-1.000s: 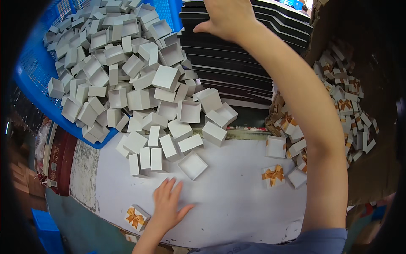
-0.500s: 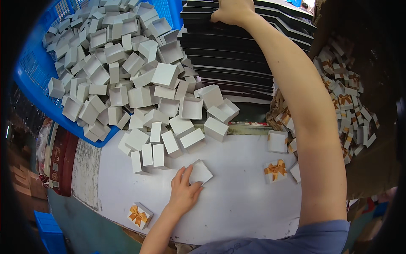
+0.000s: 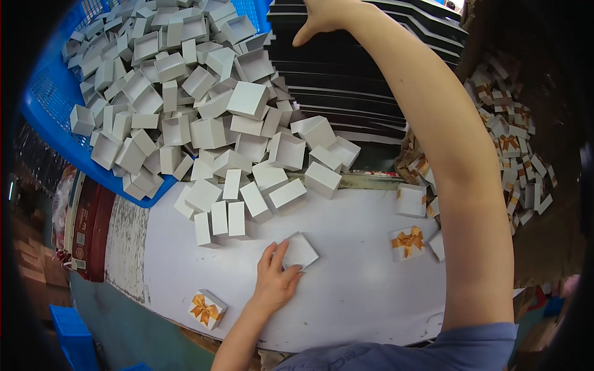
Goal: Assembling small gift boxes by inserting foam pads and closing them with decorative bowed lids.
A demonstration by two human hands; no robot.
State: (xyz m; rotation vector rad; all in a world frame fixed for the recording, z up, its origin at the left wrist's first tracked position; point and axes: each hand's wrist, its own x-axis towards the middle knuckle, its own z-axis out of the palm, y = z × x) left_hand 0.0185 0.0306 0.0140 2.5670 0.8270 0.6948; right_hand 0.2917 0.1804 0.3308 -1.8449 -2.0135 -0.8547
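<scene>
On the white tabletop, my left hand [image 3: 275, 284] holds a small white open-topped box [image 3: 301, 250] by its near left side, thumb and fingers on its walls. My right arm reaches far forward, and my right hand [image 3: 328, 15] is over the tall stack of black sheets with pale edges [image 3: 346, 74]. Its thumb is stretched out and apart; its other fingers are cut off by the top edge of the picture. Several loose white box parts [image 3: 235, 219] lie just beyond my left hand.
A blue plastic basket [image 3: 46, 117] at the left spills a heap of white boxes [image 3: 167, 93]. Boxes with gold bows [image 3: 408, 241] sit right and a bowed box [image 3: 207, 309] near left. A brown carton [image 3: 550, 260] at the right holds more bowed boxes.
My right hand has shifted slightly forward and left over the black stack, its thumb now spread wider. My left hand still holds the white box; the whole view has shifted slightly.
</scene>
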